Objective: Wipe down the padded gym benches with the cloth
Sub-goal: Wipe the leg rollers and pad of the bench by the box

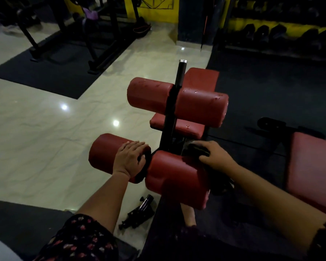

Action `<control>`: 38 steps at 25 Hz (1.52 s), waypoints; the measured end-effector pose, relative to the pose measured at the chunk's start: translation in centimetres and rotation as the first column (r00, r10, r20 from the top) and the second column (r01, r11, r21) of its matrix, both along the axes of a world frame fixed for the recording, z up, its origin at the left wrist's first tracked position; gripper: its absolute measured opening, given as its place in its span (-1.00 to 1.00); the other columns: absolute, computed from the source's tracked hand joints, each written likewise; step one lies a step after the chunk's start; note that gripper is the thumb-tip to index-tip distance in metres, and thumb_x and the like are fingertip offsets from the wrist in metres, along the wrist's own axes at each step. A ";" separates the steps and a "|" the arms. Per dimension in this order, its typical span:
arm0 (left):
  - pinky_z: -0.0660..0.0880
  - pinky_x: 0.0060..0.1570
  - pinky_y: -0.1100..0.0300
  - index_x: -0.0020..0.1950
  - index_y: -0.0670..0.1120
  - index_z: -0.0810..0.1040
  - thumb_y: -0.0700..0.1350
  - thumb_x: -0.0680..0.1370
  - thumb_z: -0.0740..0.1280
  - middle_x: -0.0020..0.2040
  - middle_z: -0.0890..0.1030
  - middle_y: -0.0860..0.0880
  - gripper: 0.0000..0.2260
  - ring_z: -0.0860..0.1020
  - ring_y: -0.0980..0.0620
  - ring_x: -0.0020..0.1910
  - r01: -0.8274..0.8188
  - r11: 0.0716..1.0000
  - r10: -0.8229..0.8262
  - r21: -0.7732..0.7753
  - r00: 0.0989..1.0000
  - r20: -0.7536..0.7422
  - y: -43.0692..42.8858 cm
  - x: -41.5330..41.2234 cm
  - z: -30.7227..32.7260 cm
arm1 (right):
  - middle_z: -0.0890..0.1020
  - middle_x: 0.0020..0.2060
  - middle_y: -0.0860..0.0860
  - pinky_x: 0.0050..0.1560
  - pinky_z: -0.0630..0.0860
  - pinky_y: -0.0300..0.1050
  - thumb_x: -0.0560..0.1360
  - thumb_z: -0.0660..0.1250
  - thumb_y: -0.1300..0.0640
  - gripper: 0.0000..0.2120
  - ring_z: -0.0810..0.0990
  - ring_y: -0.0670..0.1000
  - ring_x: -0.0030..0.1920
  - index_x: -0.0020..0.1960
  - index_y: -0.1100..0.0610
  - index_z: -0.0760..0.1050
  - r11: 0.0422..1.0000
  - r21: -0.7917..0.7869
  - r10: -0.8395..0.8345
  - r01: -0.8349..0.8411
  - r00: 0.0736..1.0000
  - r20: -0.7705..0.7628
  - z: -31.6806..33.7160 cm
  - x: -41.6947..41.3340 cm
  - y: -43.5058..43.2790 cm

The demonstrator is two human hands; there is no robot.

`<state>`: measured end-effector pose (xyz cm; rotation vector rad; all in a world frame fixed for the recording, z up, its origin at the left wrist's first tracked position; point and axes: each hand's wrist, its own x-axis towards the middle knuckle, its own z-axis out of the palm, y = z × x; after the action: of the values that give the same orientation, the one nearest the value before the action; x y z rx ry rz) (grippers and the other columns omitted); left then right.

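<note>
Wiping red padded leg rollers of a gym bench, dim room.
Left hand lies flat, fingers together, on near-left roller; right hand presses a dark cloth onto near-right roller. Glossy pale tile floor left, black rubber mat right; dumbbell rack far right.

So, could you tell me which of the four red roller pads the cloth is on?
The near right roller pad: the right hand presses the dark cloth there.
</note>
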<state>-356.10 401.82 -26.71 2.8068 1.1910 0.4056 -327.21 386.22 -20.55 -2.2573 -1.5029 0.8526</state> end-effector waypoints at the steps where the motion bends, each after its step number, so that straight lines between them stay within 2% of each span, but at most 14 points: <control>1: 0.29 0.34 0.02 0.27 -0.03 0.61 0.05 0.46 0.11 0.25 0.62 -0.02 -0.52 0.56 -0.03 0.26 -0.001 1.000 0.001 0.007 1.000 -0.001 0.0 0.0 0.0 | 0.42 0.22 0.08 0.18 0.44 -0.07 0.49 0.31 0.13 -0.45 0.51 0.08 0.13 0.44 -0.13 0.33 0.983 0.083 -0.156 0.163 0.985 -0.077 -0.4 0.0 -1.3; 3: 0.25 0.33 0.05 0.25 -0.03 0.62 0.05 0.46 0.11 0.23 0.64 -0.04 -0.53 0.58 -0.05 0.23 0.004 1.000 -0.004 0.027 1.000 -0.001 0.0 0.1 0.1 | 0.41 0.22 0.08 0.11 0.39 -0.12 0.51 0.32 0.17 -0.45 0.46 0.01 0.06 0.47 -0.07 0.31 0.870 0.238 -0.395 0.432 0.899 -0.187 -1.4 -1.1 -4.0; 5: 0.24 0.32 0.05 0.24 -0.03 0.63 0.05 0.46 0.11 0.22 0.64 -0.05 -0.53 0.58 -0.06 0.22 0.005 1.000 -0.005 0.026 1.000 0.000 0.0 0.1 0.2 | 0.33 0.26 0.03 0.13 0.37 -0.12 0.51 0.34 0.23 -0.39 0.40 -0.02 0.12 0.49 -0.07 0.26 0.766 0.357 -0.474 0.535 0.845 -0.247 -2.3 -3.7 -7.1; 8: 0.31 0.33 0.00 0.24 -0.04 0.63 0.05 0.46 0.09 0.23 0.64 -0.06 -0.52 0.57 -0.08 0.24 0.005 1.000 -0.005 0.000 1.000 0.011 0.0 0.1 0.2 | 0.19 0.41 0.07 0.21 0.44 0.05 0.37 0.49 0.33 -0.11 0.32 0.15 0.33 0.50 -0.19 0.16 0.788 0.543 -0.313 0.291 0.948 -0.054 -5.8 -7.0 -12.3; 11: 0.32 0.34 -0.04 0.24 -0.06 0.63 0.05 0.46 0.08 0.23 0.63 -0.08 -0.51 0.56 -0.10 0.25 0.007 1.000 -0.007 -0.009 1.000 0.016 -0.1 0.1 0.4 | 0.20 0.42 0.21 0.05 0.57 0.21 0.21 0.59 0.30 0.14 0.36 0.27 0.25 0.55 -0.22 0.03 0.828 0.555 -0.087 -0.085 0.957 0.276 -8.7 -7.0 -16.0; 16: 0.31 0.36 -0.06 0.27 -0.07 0.61 0.07 0.46 0.06 0.25 0.62 -0.09 -0.48 0.55 -0.10 0.27 -0.016 0.999 0.016 -0.034 1.000 -0.006 -0.3 0.3 0.7 | 0.27 0.38 0.21 0.07 0.52 0.12 0.42 0.26 -0.02 -0.32 0.40 0.25 0.21 0.50 -0.16 0.14 0.808 0.572 -0.085 -0.143 0.932 0.353 -6.5 -5.8 -16.2; 19: 0.31 0.37 -0.07 0.27 -0.07 0.60 0.08 0.46 0.06 0.26 0.62 -0.09 -0.48 0.54 -0.11 0.28 -0.018 0.999 0.018 -0.039 1.000 -0.011 -0.4 0.3 0.7 | 0.35 0.30 0.19 -0.22 0.64 0.13 0.53 0.18 0.01 -0.36 0.59 0.30 0.00 0.56 -0.18 0.03 0.779 0.471 0.120 -0.414 0.835 0.536 -9.0 -6.1 -18.5; 21: 0.30 0.38 -0.07 0.28 -0.07 0.60 0.08 0.46 0.06 0.27 0.61 -0.09 -0.47 0.53 -0.12 0.29 -0.025 0.999 0.024 -0.043 0.999 -0.029 -0.5 0.4 0.8 | 0.35 0.32 0.15 -0.17 0.63 0.14 0.48 0.29 0.04 -0.28 0.54 0.29 0.07 0.55 -0.19 0.05 0.774 0.482 0.134 -0.411 0.850 0.510 -8.3 -4.3 -17.8; 25: 0.31 0.36 -0.08 0.27 -0.09 0.61 0.09 0.45 0.06 0.25 0.62 -0.11 -0.46 0.54 -0.13 0.27 -0.029 0.999 0.028 -0.038 0.999 -0.026 -0.6 0.5 0.9 | 0.22 0.42 0.01 0.21 0.50 0.24 0.37 0.48 0.30 -0.12 0.35 0.23 0.34 0.46 -0.30 0.18 0.836 0.525 -0.238 0.161 0.968 0.084 -5.4 -2.0 -13.0; 27: 0.31 0.36 -0.08 0.27 -0.09 0.61 0.09 0.46 0.07 0.25 0.62 -0.11 -0.46 0.54 -0.14 0.27 -0.028 0.999 0.027 -0.045 0.999 -0.031 -0.6 0.5 0.9 | 0.18 0.43 -0.02 0.29 0.45 0.21 0.38 0.46 0.30 -0.06 0.32 0.22 0.38 0.48 -0.37 0.09 0.854 0.509 -0.169 0.106 0.982 0.079 -5.6 -3.4 -13.0; 29: 0.30 0.37 -0.08 0.28 -0.08 0.60 0.10 0.46 0.06 0.26 0.61 -0.11 -0.46 0.53 -0.14 0.28 -0.035 0.998 0.034 -0.049 0.999 -0.036 -0.6 0.5 0.8 | 0.21 0.42 0.06 0.16 0.54 0.16 0.41 0.39 0.17 -0.15 0.41 0.26 0.29 0.50 -0.33 0.06 0.846 0.528 -0.041 -0.078 0.977 0.210 -6.6 -5.9 -15.6; 32: 0.30 0.37 -0.08 0.28 -0.08 0.60 0.10 0.47 0.05 0.26 0.61 -0.10 -0.46 0.52 -0.14 0.29 -0.040 0.998 0.039 -0.048 0.998 -0.041 -0.7 0.5 0.7 | 0.35 0.29 0.17 -0.26 0.64 0.07 0.44 0.18 -0.03 -0.28 0.43 0.23 0.07 0.55 -0.22 0.00 0.845 0.430 0.076 -0.318 0.867 0.493 -8.1 -7.4 -19.3; 35: 0.28 0.38 -0.07 0.29 -0.08 0.60 0.10 0.46 0.05 0.27 0.61 -0.10 -0.46 0.52 -0.13 0.30 -0.038 0.997 0.035 -0.063 0.998 -0.052 -0.7 0.4 0.8 | 0.39 0.22 0.10 -0.32 0.59 0.07 0.60 0.08 -0.01 -0.56 0.40 0.25 0.02 0.46 -0.21 0.21 0.804 0.413 0.093 -0.429 0.776 0.624 -8.4 -5.9 -19.1; 38: 0.28 0.39 -0.06 0.30 -0.08 0.59 0.10 0.47 0.04 0.28 0.60 -0.10 -0.45 0.51 -0.13 0.31 -0.033 0.997 0.029 -0.071 0.998 -0.056 -0.6 0.4 1.1 | 0.38 0.24 0.01 -0.41 0.52 -0.06 0.37 0.41 -0.04 -0.59 0.43 0.23 -0.04 0.21 -0.22 0.50 0.726 0.123 0.353 -0.676 0.521 0.777 -9.1 -4.6 -18.8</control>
<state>-355.74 401.27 -25.65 2.7585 1.2354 0.2832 -331.84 367.42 -29.64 -1.8458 -2.5144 -0.3620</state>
